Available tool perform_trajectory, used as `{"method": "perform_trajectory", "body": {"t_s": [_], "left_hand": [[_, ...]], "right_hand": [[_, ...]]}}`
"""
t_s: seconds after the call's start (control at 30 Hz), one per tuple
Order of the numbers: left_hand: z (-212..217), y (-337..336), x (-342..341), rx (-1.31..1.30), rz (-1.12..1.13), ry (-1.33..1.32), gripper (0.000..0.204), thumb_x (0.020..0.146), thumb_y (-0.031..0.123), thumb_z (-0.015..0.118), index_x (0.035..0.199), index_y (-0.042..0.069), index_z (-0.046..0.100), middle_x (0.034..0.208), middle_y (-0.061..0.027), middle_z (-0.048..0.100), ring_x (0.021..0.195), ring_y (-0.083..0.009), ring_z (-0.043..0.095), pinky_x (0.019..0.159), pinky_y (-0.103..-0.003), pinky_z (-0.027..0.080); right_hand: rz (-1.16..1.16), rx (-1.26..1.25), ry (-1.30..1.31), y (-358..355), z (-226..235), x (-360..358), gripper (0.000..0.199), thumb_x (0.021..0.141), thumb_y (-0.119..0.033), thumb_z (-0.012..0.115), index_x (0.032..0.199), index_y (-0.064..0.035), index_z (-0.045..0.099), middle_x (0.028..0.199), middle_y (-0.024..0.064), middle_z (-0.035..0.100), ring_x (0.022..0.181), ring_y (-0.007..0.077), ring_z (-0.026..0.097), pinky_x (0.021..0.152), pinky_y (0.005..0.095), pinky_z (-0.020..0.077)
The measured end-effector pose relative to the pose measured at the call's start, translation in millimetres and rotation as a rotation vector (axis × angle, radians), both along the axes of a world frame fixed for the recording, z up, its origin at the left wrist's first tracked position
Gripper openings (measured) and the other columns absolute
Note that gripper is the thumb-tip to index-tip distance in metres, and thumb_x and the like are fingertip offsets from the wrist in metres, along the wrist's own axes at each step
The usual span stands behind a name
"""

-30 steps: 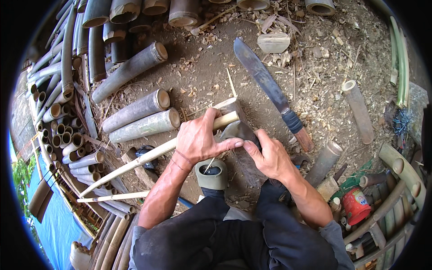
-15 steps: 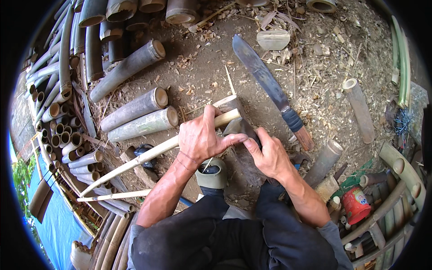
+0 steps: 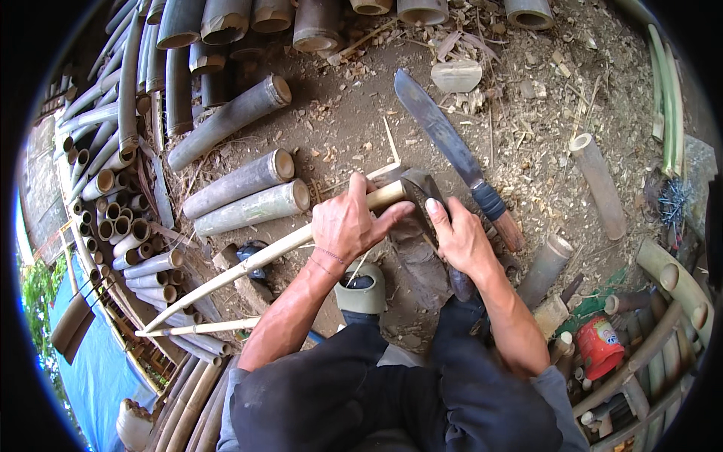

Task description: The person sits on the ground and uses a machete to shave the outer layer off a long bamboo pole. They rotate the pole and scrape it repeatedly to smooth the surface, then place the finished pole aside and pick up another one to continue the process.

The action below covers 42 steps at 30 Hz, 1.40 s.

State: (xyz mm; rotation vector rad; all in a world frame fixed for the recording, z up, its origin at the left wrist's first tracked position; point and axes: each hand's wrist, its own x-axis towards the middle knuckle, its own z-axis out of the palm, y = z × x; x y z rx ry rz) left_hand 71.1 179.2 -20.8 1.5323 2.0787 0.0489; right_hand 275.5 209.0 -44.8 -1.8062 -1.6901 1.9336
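Note:
My left hand (image 3: 346, 224) is closed around a pale bamboo strip (image 3: 260, 258), close to its cut end. The strip runs down to the left and folds sharply back there. My right hand (image 3: 463, 239) grips a dark knife (image 3: 429, 193) with its thumb laid along it; the butt of its handle shows below the fist. The blade's curved far part is right beside the strip's end; whether it touches cannot be told. Beneath both hands lies a worn wooden block (image 3: 420, 267), partly covered. Ahead, a large machete (image 3: 444, 135) with a black-wrapped wooden handle lies on the ground.
Cut bamboo sections (image 3: 245, 181) lie to the left, with stacked bamboo tubes (image 3: 124, 218) behind. A short bamboo piece (image 3: 599, 184) and a red container (image 3: 600, 346) are at the right, near a bamboo rack (image 3: 640, 358). Wood chips litter the dirt floor.
The knife has swung more upright, its blade showing more beyond my right fist and its handle butt now visible. My hands have drawn slightly apart. The whole view has shifted a little.

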Motion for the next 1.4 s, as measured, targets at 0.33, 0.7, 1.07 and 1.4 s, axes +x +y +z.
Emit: {"method": "perform_trajectory", "body": {"t_s": [0.33, 0.7, 1.07, 1.4], "left_hand": [[-1, -12, -8, 0.076, -0.056, -0.116, 0.079, 0.069, 0.077, 0.07, 0.097, 0.004, 0.057, 0.07, -0.0163, 0.068, 0.064, -0.0341, 0.07, 0.056, -0.042, 0.054], [-7, -10, 6, 0.19, 0.027, 0.014, 0.065, 0.072, 0.066, 0.076, 0.09, 0.007, 0.057, 0.06, -0.0136, 0.065, 0.054, -0.0328, 0.066, 0.05, -0.042, 0.051], [20, -8, -14, 0.011, -0.163, -0.13, 0.032, 0.09, 0.031, 0.069, 0.107, 0.006, 0.059, 0.092, -0.0142, 0.067, 0.082, -0.0359, 0.068, 0.07, -0.044, 0.052], [10, 9, -38, -0.115, -0.317, -0.233, 0.082, 0.069, 0.074, 0.072, 0.101, 0.001, 0.057, 0.073, -0.0223, 0.066, 0.072, -0.0425, 0.068, 0.064, -0.049, 0.054]], "right_hand": [[0.137, 0.171, 0.116, -15, 15, -1, 0.055, 0.1, -0.051, 0.049, 0.091, 0.0026, 0.049, 0.068, 0.0331, 0.059, 0.073, 0.0534, 0.061, 0.061, 0.0556, 0.0465], [0.149, 0.058, -0.098, 10, 1, -4, 0.064, 0.1, -0.057, 0.042, 0.093, 0.0056, 0.052, 0.074, 0.0306, 0.06, 0.072, 0.0443, 0.066, 0.064, 0.0492, 0.0489], [-0.008, -0.02, 0.1, 6, 16, 16, 0.058, 0.1, -0.055, 0.048, 0.093, 0.0031, 0.052, 0.068, 0.025, 0.06, 0.065, 0.0399, 0.065, 0.063, 0.0468, 0.049], [0.141, 0.193, 0.136, -14, 14, 3, 0.05, 0.1, -0.048, 0.052, 0.096, 0.0026, 0.049, 0.071, 0.0309, 0.061, 0.074, 0.052, 0.062, 0.061, 0.0542, 0.0473]]}}
